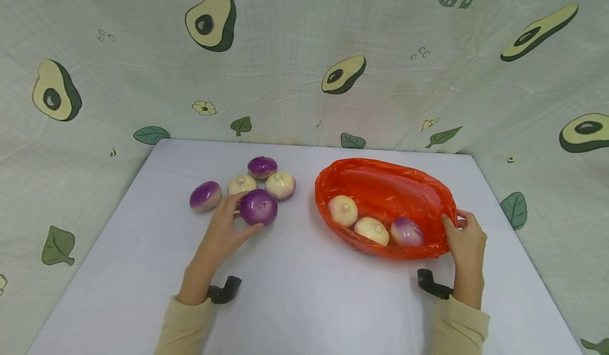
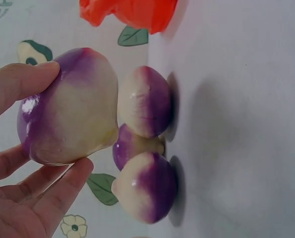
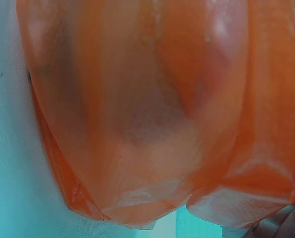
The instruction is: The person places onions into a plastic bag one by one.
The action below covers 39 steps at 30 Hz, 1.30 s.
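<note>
Turnip, head view: my left hand holds it, fingers and thumb curled round its sides; bare table towards the red bag, its right rim pinched by my right hand. Left wrist: glossy, probably firm, slippery; best held at widest girth. Right wrist: thin film, likely limp

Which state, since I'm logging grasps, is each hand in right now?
Left hand: closed around a purple-and-white vegetable, held off the table.
Right hand: holding the red bag by its edge.
</note>
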Available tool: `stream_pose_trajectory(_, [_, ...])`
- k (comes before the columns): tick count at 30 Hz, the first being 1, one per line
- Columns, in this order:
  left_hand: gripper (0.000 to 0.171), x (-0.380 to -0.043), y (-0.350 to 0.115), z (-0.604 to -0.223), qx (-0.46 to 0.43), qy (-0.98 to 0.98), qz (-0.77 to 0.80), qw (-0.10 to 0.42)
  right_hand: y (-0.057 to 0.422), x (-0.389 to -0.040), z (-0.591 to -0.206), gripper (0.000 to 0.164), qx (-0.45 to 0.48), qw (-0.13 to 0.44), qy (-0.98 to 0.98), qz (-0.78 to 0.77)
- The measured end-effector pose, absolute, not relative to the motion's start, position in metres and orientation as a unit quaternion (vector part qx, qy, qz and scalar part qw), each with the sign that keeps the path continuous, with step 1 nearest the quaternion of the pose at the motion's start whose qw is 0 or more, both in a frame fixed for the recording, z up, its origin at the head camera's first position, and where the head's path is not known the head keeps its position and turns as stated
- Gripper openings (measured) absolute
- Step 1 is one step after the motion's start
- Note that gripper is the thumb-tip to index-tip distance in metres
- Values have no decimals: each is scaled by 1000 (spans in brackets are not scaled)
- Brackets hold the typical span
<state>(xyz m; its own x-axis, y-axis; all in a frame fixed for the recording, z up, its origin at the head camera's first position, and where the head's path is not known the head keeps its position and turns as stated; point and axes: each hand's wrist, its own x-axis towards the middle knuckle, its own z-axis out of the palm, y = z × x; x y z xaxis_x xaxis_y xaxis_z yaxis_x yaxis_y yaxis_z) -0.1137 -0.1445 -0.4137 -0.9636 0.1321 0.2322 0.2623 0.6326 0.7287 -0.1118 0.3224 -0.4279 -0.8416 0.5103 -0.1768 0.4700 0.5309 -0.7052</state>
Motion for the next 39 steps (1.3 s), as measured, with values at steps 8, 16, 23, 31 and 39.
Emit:
stream_pose_trajectory(8, [76, -116, -134, -409, -127, -896, -416, 82, 323, -111, -427, 66, -279, 28, -875, 395])
stream_pose_trajectory(16, [75, -121, -120, -404, -135, -889, -429, 82, 323, -111, -429, 66, -276, 29, -877, 392])
stream_pose_trajectory(23, [77, -129, -102, -396, -140, -885, -438, 73, 324, -111, -430, 66, -277, 28, -877, 392])
stream_pose_trajectory(31, [74, -139, -83, -393, -177, -874, -444, 87, 323, -112, -429, 66, -278, 29, -876, 393])
stream_pose_trajectory(39, [71, -144, -64, -391, -199, -867, -451, 72, 321, -112, -428, 63, -278, 37, -881, 382])
